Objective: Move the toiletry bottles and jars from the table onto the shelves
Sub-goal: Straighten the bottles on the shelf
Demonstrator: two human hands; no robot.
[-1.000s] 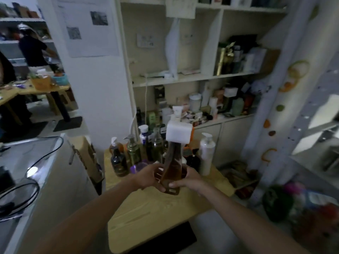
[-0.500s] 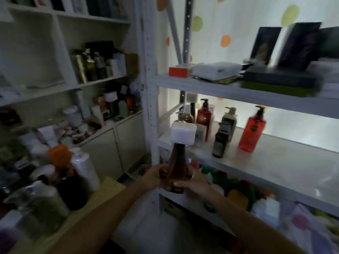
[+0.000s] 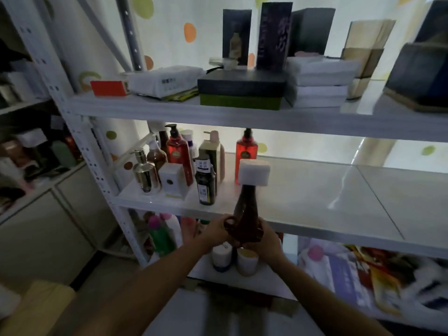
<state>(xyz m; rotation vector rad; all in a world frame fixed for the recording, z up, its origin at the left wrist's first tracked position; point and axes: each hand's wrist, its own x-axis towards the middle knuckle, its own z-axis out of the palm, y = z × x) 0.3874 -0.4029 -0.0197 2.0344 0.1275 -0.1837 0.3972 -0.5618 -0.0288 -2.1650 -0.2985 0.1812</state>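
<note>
A tall amber bottle [image 3: 245,206] with a big white square cap stands upright in both my hands, just in front of the middle shelf [image 3: 303,197]. My left hand [image 3: 218,230] grips its base from the left and my right hand [image 3: 265,238] grips it from the right. Several bottles are grouped at the shelf's left end: a red pump bottle [image 3: 178,151], a second red one [image 3: 246,151], a dark labelled bottle [image 3: 206,184], a metallic one [image 3: 145,174] and a white cube-shaped box [image 3: 173,180].
The top shelf [image 3: 169,107] carries boxes and a red carton [image 3: 110,87]. The bottom shelf holds white jars [image 3: 247,261], a green bottle [image 3: 161,237] and packets. A wooden table corner [image 3: 36,304] shows at lower left. The middle shelf's right part is bare.
My view swung from the table to the white rack and came closer. Both hands carried the amber bottle along, and it now sits at the middle shelf's front edge.
</note>
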